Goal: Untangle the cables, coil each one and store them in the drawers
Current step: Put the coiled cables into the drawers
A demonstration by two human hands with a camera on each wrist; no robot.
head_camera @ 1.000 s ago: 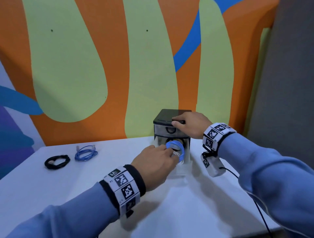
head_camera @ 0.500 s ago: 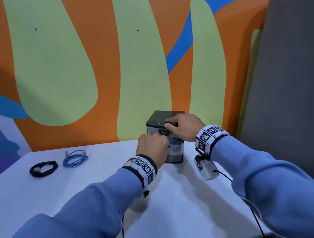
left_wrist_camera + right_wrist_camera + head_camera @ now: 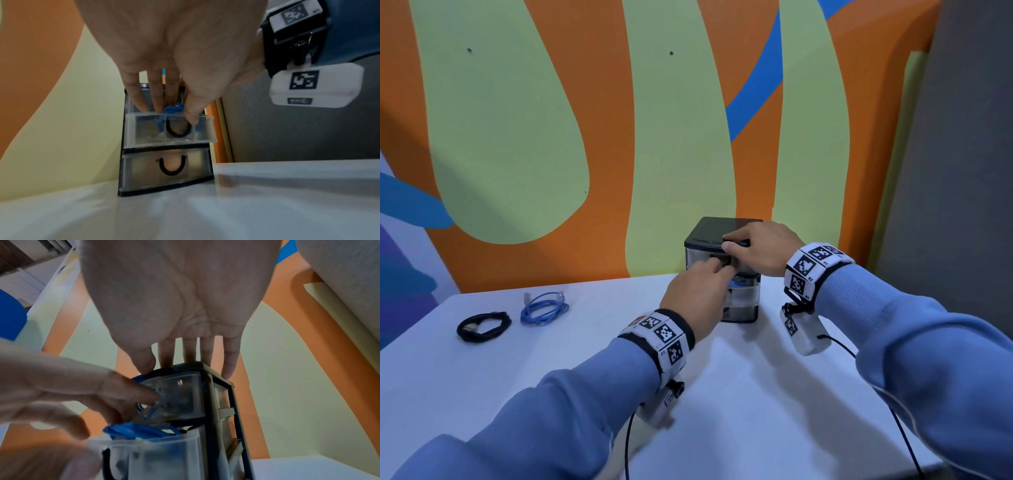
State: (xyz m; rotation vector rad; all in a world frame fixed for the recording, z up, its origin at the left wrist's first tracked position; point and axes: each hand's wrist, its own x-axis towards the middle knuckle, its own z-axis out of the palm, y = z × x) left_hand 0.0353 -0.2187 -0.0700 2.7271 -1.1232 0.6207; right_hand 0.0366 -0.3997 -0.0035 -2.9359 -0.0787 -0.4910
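Observation:
A small black drawer unit (image 3: pixel 722 229) (image 3: pixel 164 170) (image 3: pixel 216 402) with translucent drawers stands at the back of the white table (image 3: pixel 756 404). Its middle drawer (image 3: pixel 747 295) (image 3: pixel 144 131) (image 3: pixel 154 456) is pulled out a little. A coiled blue cable (image 3: pixel 739 282) (image 3: pixel 173 109) (image 3: pixel 139 430) pokes up from it. My left hand (image 3: pixel 717 270) (image 3: pixel 168 100) (image 3: pixel 61 378) reaches into that drawer with fairly straight fingers touching the cable, the thumb over the drawer's front edge. My right hand (image 3: pixel 756 250) (image 3: pixel 189 350) lies flat on the unit's top, holding nothing.
At the table's left lie a coiled black cable (image 3: pixel 482 325) and a second coiled blue cable (image 3: pixel 544 306). A painted wall stands right behind the unit and a grey panel (image 3: pixel 962 171) at the right. The bottom drawer (image 3: pixel 166 168) is closed.
One second ago my left hand held the blue coil over the far-pulled-out drawer. The coil now sits in the drawer, which has been pushed most of the way in. The right hand stayed on top.

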